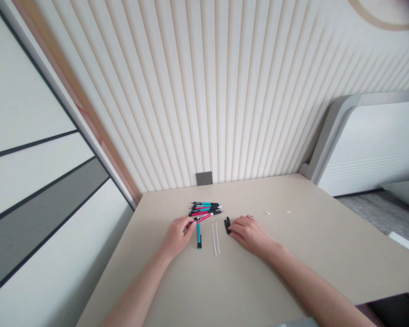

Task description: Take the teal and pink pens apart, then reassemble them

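A small pile of pink and teal pens (206, 209) lies on the beige table (293, 254) near the wall. My left hand (177, 235) pinches the end of a pink pen (204, 217) at the front of the pile. A single teal pen (199, 235) lies just right of that hand, pointing toward me. Two thin white refills (216, 238) lie side by side in the middle. My right hand (249, 232) rests palm down on the table, its fingertips touching small black pen parts (228, 225).
Two tiny white bits (276, 212) lie further right on the table. A grey wall socket (204, 178) sits in the ribbed wall behind the pens. A white bed frame (371, 145) stands at the right, past the table's edge. Panelled cabinet doors flank the left side.
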`<state>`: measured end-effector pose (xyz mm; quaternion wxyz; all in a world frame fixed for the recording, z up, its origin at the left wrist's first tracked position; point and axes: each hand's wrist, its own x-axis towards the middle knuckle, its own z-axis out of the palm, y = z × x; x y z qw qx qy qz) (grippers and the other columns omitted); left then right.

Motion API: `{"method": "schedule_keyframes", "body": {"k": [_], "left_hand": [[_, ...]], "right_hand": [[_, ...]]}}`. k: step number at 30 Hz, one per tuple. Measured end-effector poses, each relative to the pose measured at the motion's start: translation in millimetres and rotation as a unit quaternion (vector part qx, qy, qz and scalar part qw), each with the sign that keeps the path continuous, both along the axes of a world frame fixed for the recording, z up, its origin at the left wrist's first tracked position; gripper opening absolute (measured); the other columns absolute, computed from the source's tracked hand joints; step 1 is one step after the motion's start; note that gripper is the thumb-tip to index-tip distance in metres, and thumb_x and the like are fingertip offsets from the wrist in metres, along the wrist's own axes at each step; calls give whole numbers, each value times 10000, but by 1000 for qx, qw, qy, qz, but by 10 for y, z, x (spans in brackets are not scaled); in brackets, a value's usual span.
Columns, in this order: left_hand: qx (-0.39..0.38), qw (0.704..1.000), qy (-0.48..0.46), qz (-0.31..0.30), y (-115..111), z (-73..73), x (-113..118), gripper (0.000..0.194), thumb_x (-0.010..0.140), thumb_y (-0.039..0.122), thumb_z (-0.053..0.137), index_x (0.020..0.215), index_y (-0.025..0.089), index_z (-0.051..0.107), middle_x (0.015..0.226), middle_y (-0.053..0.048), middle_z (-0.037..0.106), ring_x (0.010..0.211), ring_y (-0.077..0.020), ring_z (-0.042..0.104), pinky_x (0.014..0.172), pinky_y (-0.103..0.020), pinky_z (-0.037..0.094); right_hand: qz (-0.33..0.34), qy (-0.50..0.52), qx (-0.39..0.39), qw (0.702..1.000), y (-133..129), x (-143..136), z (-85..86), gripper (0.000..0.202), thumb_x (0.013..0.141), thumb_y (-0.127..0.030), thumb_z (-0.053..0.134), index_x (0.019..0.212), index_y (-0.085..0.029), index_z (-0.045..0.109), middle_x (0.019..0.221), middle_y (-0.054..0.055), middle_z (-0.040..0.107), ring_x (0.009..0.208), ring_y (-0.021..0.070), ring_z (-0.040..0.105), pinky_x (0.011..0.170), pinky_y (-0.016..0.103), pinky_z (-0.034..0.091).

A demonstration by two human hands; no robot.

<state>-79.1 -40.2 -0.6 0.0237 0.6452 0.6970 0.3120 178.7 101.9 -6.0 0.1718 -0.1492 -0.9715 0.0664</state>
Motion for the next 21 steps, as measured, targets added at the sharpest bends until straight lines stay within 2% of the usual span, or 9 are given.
{"method": "schedule_keyframes", "body": {"k": [6, 14, 21], "left_hand": [[3, 1000, -3, 9, -6, -3, 3, 270, 957, 369, 426, 891, 200, 626, 798, -36, 662, 762, -179, 585, 745, -311, 453], [13, 1000, -9, 17, -17, -18, -9, 285, 950, 381, 424, 897, 202, 639, 786, -40, 665, 748, -182, 584, 716, -304, 454], [19, 999, -16, 24, -39, 9, -16, 285, 948, 375, 429, 884, 196, 641, 782, -43, 664, 733, -178, 583, 703, -295, 454]], "right_hand": [[-15, 9, 9, 1000, -45, -16, -11, 196, 968, -229, 469, 963, -215, 665, 894, 47, 662, 845, 164, 584, 765, 307, 353], [-113, 11, 37, 993, -213, -109, -104, 158, 911, -134, 518, 915, -211, 656, 868, 45, 670, 841, 180, 582, 746, 300, 342], [-133, 27, 25, 990, -161, -82, -144, 184, 936, -144, 488, 965, -214, 655, 906, 49, 685, 872, 184, 602, 780, 291, 385]]}}
